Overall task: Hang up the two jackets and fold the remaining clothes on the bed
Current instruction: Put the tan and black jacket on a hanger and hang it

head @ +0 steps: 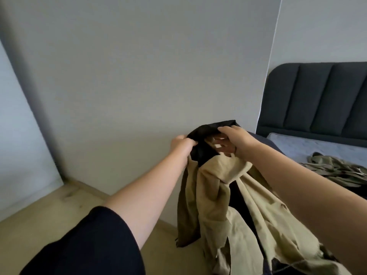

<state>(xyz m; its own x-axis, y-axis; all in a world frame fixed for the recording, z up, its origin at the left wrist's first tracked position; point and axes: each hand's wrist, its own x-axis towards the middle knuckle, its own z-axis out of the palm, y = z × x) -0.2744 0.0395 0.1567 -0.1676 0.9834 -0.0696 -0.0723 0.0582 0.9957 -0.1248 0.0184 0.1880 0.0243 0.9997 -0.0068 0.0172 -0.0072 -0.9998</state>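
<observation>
The beige cotton jacket with black lining (234,195) hangs lengthwise from both hands, held up in front of the plain grey wall (139,76), collar end uppermost. The left hand (181,144) clenches the black collar edge; the right hand (232,138) — just beside it — curls over the top with fingers tucked inside. A white neck label (218,146) shows, unreadable. An olive garment (335,167) lies on the dark-headboard bed (309,143), well apart to the right.

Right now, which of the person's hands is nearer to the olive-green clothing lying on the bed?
The right hand. It holds the top of the tan jacket on the bed's side, up and left of the olive clothing. The left hand grips the jacket's dark collar farther left, toward the wall.
</observation>
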